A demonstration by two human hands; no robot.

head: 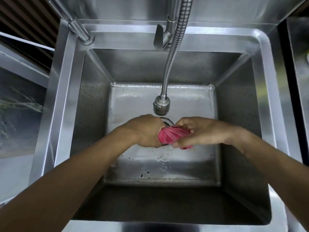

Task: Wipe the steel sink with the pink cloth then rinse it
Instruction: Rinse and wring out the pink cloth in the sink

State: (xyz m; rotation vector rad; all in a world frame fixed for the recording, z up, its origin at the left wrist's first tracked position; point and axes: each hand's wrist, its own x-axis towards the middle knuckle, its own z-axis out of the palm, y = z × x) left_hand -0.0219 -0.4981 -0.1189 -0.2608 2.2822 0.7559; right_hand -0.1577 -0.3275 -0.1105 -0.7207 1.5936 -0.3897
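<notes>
The pink cloth (170, 134) is bunched and twisted tight between both hands, low in the steel sink (93, 104) over the drain (167, 121). My left hand (145, 129) grips its left end in a fist. My right hand (199, 131) holds the right end, a bit of cloth poking out below the fingers. The flexible spray tap head (161, 106) hangs just above and behind the hands. No water stream is visible from it. Droplets cover the sink floor and walls.
A tap lever (158, 37) and tap base sit on the back rim. A steel pipe (78, 29) stands at the back left corner. A second steel surface (299, 67) lies to the right, and a grey counter (18, 114) to the left.
</notes>
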